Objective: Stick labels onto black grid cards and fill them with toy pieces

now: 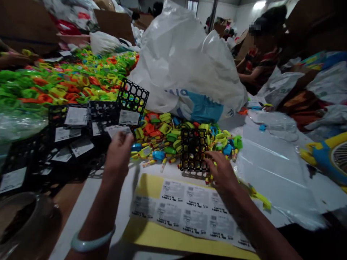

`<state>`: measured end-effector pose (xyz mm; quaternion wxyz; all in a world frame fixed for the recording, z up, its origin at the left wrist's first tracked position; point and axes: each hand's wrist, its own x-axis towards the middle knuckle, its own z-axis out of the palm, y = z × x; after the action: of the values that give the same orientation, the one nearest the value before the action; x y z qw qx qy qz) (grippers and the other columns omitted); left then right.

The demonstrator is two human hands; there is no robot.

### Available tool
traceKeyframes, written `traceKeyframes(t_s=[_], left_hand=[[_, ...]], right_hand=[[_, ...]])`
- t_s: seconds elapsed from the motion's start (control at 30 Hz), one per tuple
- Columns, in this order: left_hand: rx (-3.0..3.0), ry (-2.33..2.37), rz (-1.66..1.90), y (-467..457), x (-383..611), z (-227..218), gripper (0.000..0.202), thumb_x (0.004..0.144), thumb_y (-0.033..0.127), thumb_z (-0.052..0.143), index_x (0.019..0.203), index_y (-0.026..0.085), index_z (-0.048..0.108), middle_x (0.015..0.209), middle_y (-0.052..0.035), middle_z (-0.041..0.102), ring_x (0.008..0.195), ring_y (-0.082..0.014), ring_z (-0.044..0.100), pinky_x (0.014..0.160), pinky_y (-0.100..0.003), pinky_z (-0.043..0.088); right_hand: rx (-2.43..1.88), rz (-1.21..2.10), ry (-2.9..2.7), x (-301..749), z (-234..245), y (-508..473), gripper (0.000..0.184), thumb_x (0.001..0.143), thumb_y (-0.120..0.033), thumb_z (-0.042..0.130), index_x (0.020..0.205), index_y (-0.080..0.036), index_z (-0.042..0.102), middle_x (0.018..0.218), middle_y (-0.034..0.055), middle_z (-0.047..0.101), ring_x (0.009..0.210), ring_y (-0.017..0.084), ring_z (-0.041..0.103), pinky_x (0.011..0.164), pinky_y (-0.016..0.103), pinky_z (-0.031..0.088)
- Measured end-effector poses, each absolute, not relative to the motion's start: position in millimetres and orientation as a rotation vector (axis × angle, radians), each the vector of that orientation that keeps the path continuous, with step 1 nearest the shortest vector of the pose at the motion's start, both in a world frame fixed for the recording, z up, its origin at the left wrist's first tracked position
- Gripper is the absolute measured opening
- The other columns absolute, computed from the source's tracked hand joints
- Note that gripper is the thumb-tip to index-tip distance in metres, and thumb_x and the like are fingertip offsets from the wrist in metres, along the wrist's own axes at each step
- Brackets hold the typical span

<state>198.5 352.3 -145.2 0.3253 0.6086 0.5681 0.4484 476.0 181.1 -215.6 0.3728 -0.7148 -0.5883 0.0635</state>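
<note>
My right hand grips the right edge of a black plastic grid tray, held upright over the near side of a toy pile. My left hand is raised at the left, fingers curled together by a white printed label; whether it pinches that label is unclear. Just behind it, another black grid tray with a label leans on the stacked trays. Below my hands lies a yellow-backed sheet of printed labels, its upper left corner bare. Small colourful plastic toys lie beyond, among little yellow-and-red tubes.
Labelled black trays pile up at the left, before a big heap of green and orange toys. A large white sack stands behind. Clear plastic bags and a blue-yellow fan are right. Co-workers sit farther back.
</note>
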Motion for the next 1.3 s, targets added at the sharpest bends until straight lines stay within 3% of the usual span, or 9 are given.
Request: traceKeyframes(t_s=[0.17,0.27,0.43,0.53,0.67,0.9,1.03,1.2,1.3], left_hand=[[1.971,1.594,0.589,279.5,185.1,-196.7,0.056,0.081,0.043,0.057,0.128,0.014,0.053,0.139,-0.019,0.052,0.132,-0.0358,0.043,0.109,-0.057,0.031],[2.207,1.49,0.326,254.9,180.2,-210.4,0.067,0.075,0.037,0.071,0.136,0.02,0.046,0.148,-0.0174,0.043,0.139,-0.0364,0.032,0.109,-0.059,0.026],[2.327,1.225,0.292,250.5,175.1,-212.0,0.012,0.083,0.022,0.061,0.094,0.025,0.065,0.108,-0.0031,0.069,0.116,-0.0246,0.055,0.11,-0.057,0.019],[2.216,1.144,0.268,253.0,171.7,-209.6,0.015,0.089,0.026,0.05,0.084,0.023,0.064,0.086,0.0008,0.07,0.087,-0.018,0.062,0.108,-0.054,0.021],[2.096,1.077,0.298,251.3,168.7,-203.2,0.024,0.091,0.035,0.046,0.083,0.023,0.065,0.085,-0.0009,0.071,0.084,-0.0184,0.06,0.098,-0.044,0.032],[1.991,1.204,0.304,249.3,161.5,-199.3,0.03,0.091,0.037,0.043,0.072,0.02,0.06,0.072,-0.0003,0.065,0.075,-0.0182,0.058,0.082,-0.035,0.04],[2.132,1.232,0.258,243.9,160.1,-199.6,0.027,0.093,0.031,0.045,0.076,0.019,0.062,0.078,-0.0012,0.067,0.083,-0.0208,0.059,0.092,-0.044,0.036],[2.452,1.108,0.479,228.7,165.2,-197.8,0.026,0.092,0.014,0.047,0.105,0.028,0.064,0.103,0.0011,0.07,0.102,-0.0199,0.058,0.11,-0.055,0.007],[2.402,1.088,0.467,225.8,169.4,-202.3,0.027,0.089,0.008,0.046,0.1,0.025,0.065,0.089,0.0001,0.067,0.091,-0.0177,0.058,0.105,-0.049,0.018]], right_hand=[[-2.127,0.07,-1.416,485.3,-229.0,199.3,0.045,0.077,-0.059,0.065,0.098,-0.019,0.063,0.095,0.0112,0.061,0.096,0.031,0.054,0.087,0.047,0.043],[-2.132,0.154,-1.331,485.0,-228.6,210.8,0.041,0.073,-0.056,0.07,0.09,-0.02,0.061,0.088,0.0067,0.058,0.087,0.026,0.053,0.079,0.041,0.044],[-1.799,0.319,-1.112,474.3,-194.0,215.9,0.031,0.081,-0.049,0.065,0.091,-0.019,0.06,0.079,0.0013,0.061,0.07,0.017,0.055,0.066,0.031,0.045],[-1.596,0.003,-1.268,464.4,-174.1,216.7,0.022,0.087,-0.039,0.062,0.099,-0.021,0.061,0.09,0.0027,0.063,0.082,0.018,0.059,0.076,0.032,0.047],[-1.562,-0.255,-1.82,444.4,-174.7,215.8,0.027,0.09,-0.032,0.06,0.115,-0.022,0.061,0.114,0.0097,0.064,0.109,0.026,0.057,0.095,0.044,0.043],[-1.694,0.51,-2.111,380.7,-197.4,165.1,0.061,0.084,-0.049,0.065,0.132,-0.016,0.044,0.121,0.0153,0.062,0.11,0.03,0.059,0.091,0.044,0.049],[-1.708,0.864,-2.062,369.1,-198.5,156.9,0.033,0.091,-0.037,0.057,0.12,-0.022,0.05,0.106,0.0066,0.068,0.095,0.024,0.066,0.078,0.035,0.052],[-1.647,0.909,-1.995,374.2,-200.4,167.7,0.02,0.094,-0.032,0.053,0.112,-0.024,0.055,0.104,0.0031,0.068,0.094,0.02,0.065,0.08,0.032,0.051],[-1.58,0.917,-1.992,374.7,-206.1,170.2,0.021,0.093,-0.032,0.055,0.113,-0.025,0.057,0.105,0.0026,0.068,0.095,0.019,0.065,0.082,0.032,0.051]])
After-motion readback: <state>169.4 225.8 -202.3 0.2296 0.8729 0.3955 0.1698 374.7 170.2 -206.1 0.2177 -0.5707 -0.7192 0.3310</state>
